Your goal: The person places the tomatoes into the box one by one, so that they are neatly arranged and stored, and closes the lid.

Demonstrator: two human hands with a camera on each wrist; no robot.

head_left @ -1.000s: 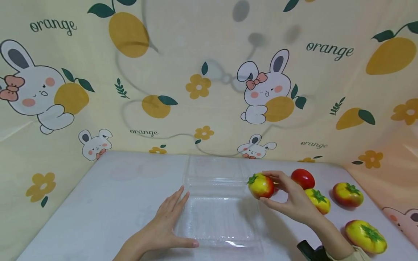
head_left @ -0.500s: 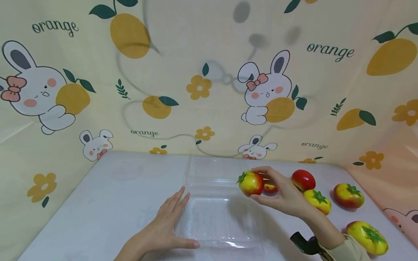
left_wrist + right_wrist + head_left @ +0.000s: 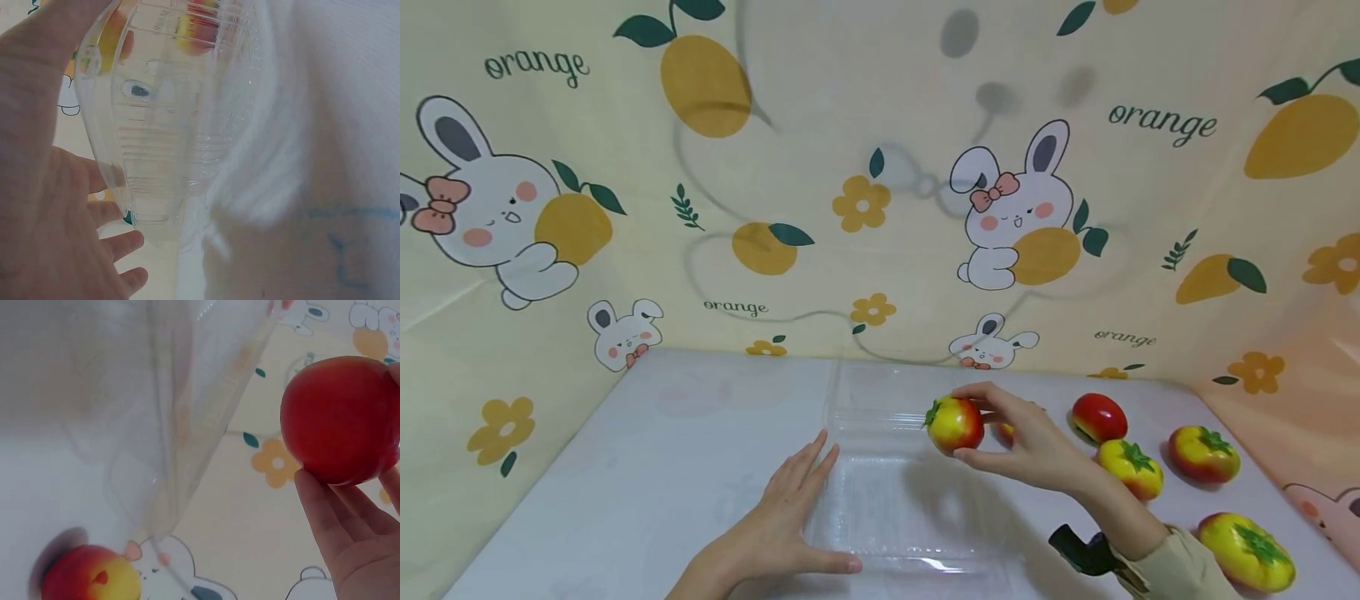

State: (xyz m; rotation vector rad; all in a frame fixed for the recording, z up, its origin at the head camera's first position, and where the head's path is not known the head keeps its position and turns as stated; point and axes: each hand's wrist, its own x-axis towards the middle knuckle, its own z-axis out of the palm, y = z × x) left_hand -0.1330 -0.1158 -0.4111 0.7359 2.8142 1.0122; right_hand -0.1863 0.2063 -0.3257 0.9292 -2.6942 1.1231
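In the head view a clear plastic clamshell container [image 3: 917, 560] lies opened flat on the table, its lid half toward the back. My right hand [image 3: 1030, 442] holds a red-and-yellow fruit [image 3: 953, 427] with a green leafy top above the container's right side, thumb below and fingers above. The right wrist view shows that fruit's smooth red underside [image 3: 340, 419]. My left hand [image 3: 782, 517] rests at the container's left edge, fingers extended and thumb along the front corner. Its spread fingers [image 3: 125, 244] show beside the clear wall [image 3: 156, 137] in the left wrist view.
To the right lie several similar fruits: a red one [image 3: 1099, 417], a yellow one [image 3: 1129, 468], a red-yellow one [image 3: 1202, 455] and a large yellow-green one [image 3: 1246, 550]. Another fruit [image 3: 1004, 432] is partly hidden behind my right hand. A printed cloth [image 3: 812, 125] hangs behind the table.
My right hand has carried the fruit leftward over the container. My left hand has stayed at the container's left edge. The head view has shifted slightly.
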